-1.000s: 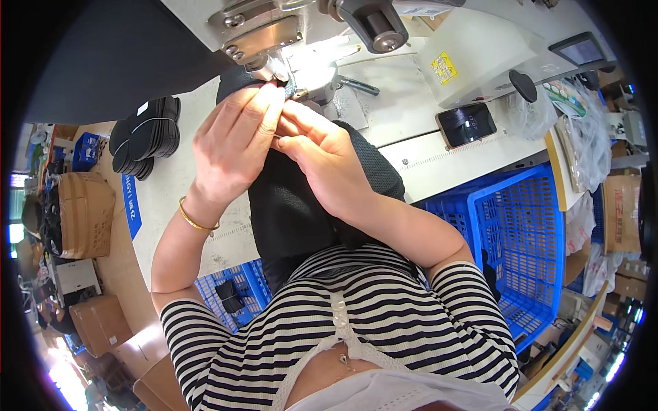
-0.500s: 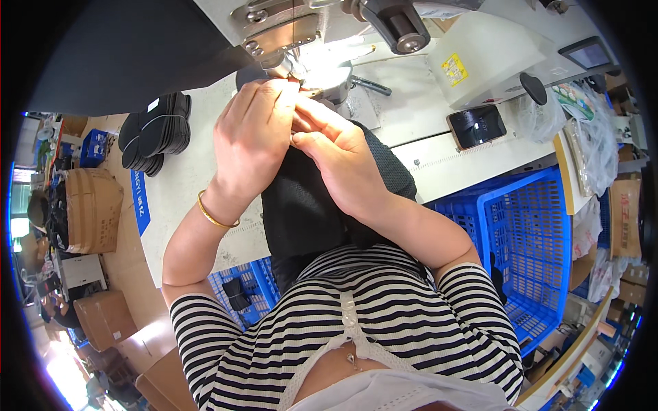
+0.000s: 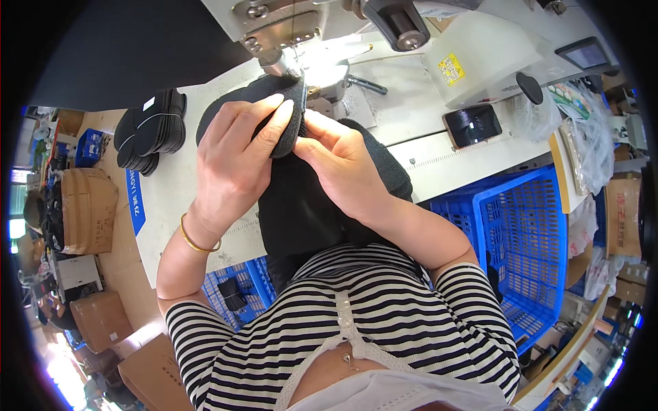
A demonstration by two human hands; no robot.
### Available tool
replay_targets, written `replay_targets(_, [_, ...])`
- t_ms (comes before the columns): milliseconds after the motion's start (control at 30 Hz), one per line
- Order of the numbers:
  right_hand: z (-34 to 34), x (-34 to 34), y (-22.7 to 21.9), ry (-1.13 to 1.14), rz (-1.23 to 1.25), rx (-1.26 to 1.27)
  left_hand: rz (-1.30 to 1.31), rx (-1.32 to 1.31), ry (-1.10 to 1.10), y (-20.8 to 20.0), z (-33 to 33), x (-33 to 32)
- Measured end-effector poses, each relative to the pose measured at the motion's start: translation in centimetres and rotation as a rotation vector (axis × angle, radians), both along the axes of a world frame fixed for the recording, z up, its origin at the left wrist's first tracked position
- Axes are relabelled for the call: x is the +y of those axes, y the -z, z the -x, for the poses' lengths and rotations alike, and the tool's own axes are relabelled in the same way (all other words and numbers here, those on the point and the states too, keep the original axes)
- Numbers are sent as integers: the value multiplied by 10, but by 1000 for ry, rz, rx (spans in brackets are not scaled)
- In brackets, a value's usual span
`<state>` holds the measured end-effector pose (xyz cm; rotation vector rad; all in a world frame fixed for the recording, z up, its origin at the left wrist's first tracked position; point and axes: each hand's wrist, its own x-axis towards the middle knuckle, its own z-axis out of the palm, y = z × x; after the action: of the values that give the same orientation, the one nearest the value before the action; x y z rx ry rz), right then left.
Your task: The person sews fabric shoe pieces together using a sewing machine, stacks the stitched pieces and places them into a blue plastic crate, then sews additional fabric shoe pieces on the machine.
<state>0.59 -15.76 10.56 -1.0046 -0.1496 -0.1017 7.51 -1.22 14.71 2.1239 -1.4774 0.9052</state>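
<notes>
Just in front of the sewing machine's needle area (image 3: 295, 68), both hands grip a black fabric piece (image 3: 289, 133) with a thick rounded edge, perhaps part of a shoe upper. My left hand (image 3: 236, 147) pinches it from the left, fingers over its upper face. On the other side, my right hand (image 3: 346, 161) holds the edge between thumb and fingers. More dark fabric (image 3: 295, 205) hangs below the hands over the table's front edge, and a dark knit part (image 3: 387, 161) shows behind the right wrist. The fingertips' undersides are hidden.
Tied stacks of black insole-shaped pads (image 3: 159, 123) lie on the table at left. A black phone (image 3: 473, 127) and a small tool (image 3: 368, 85) rest right of the machine. Blue plastic crates (image 3: 524, 198) stand below right; cardboard boxes (image 3: 88, 209) are at far left.
Both hands have drawn back slightly from the needle area. The left hand has moved left and down, and the rounded edge of the black piece now shows between the hands.
</notes>
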Motion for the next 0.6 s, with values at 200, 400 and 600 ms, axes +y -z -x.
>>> replay_targets(200, [14,-5,4,80,124,50,82,48,-18,14,17,6])
replay_targets(400, [26,-11,1,149,386,17,62,-179,149,25,22,8])
replay_targets(600, [22,-17,4,201,525,1,5,-271,151,25,23,4])
